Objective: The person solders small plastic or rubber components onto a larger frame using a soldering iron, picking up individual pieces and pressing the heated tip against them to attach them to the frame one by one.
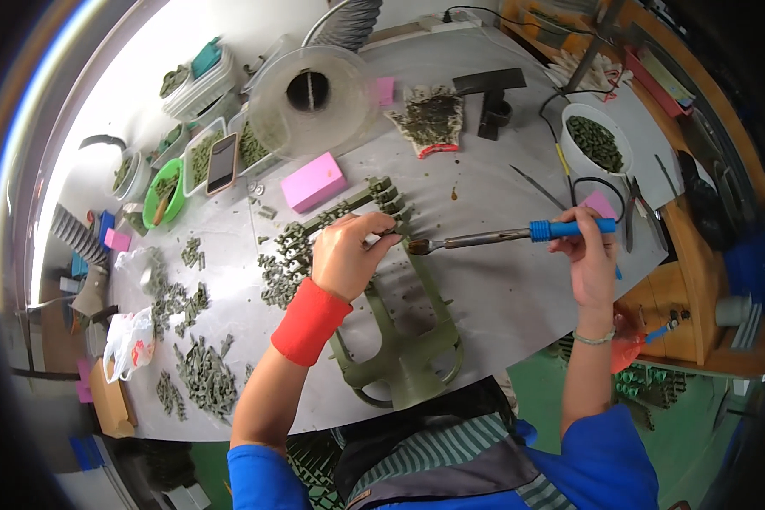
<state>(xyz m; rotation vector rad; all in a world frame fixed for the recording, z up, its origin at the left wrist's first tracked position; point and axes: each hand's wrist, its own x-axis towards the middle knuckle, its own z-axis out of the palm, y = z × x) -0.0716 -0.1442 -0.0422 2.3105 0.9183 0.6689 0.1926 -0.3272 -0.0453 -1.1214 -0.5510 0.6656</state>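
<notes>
Right fingers (pixel 588 224) grip the blue-handled tool (pixel 497 238), its tip (pixel 416 246) just beside the left fingers (pixel 374 223), whose hold I cannot tell

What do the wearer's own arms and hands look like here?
The left hand and right hand are ungloved. A wide, plain red wristband circles the left wrist; a thin, pale bracelet circles the right. Blue sleeves cover the upper arms, leaving both forearms bare.

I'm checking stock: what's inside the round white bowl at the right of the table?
The white bowl holds a heap of small dark green pieces. Whatever lies beneath the top layer, including the bowl's bottom, is covered and cannot be seen.
</notes>
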